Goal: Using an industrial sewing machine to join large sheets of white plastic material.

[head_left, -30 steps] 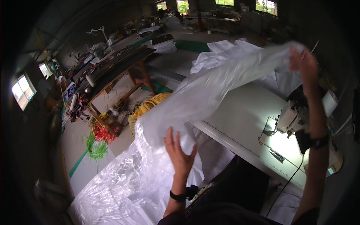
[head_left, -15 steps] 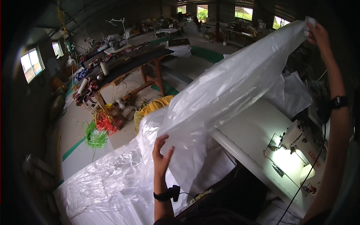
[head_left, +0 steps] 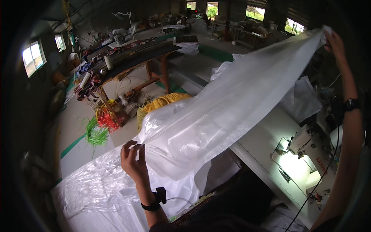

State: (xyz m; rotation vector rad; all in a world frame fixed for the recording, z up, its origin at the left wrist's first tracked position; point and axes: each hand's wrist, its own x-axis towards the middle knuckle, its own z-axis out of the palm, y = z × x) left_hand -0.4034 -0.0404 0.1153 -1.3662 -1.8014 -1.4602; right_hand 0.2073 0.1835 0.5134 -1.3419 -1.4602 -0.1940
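A long translucent white plastic sheet (head_left: 228, 104) stretches on a slant between my two hands. My raised right hand (head_left: 335, 42) grips its upper end at the far right. Lower down on the left, my left hand (head_left: 133, 157) pinches its edge, and creases fan out from the fingertips. Beneath the left hand lies a pile of shiny clear plastic film (head_left: 96, 185). The sheet passes over the left edge of a white sewing table (head_left: 262, 143). On that table stands a white sewing machine (head_left: 309, 143) with its lamp lit.
A dark-topped wooden table (head_left: 135, 62) with cloth and thread cones stands at the back left. Green strands (head_left: 96, 133) and red strands (head_left: 107, 120) lie on the floor by it. A yellow bundle (head_left: 166, 101) sits behind the sheet. A black cable (head_left: 315, 185) crosses the sewing table.
My left hand has moved left and slightly down and now pinches the sheet, where its fingers were apart before. The right hand has shifted slightly right and down. The sheet is drawn out longer.
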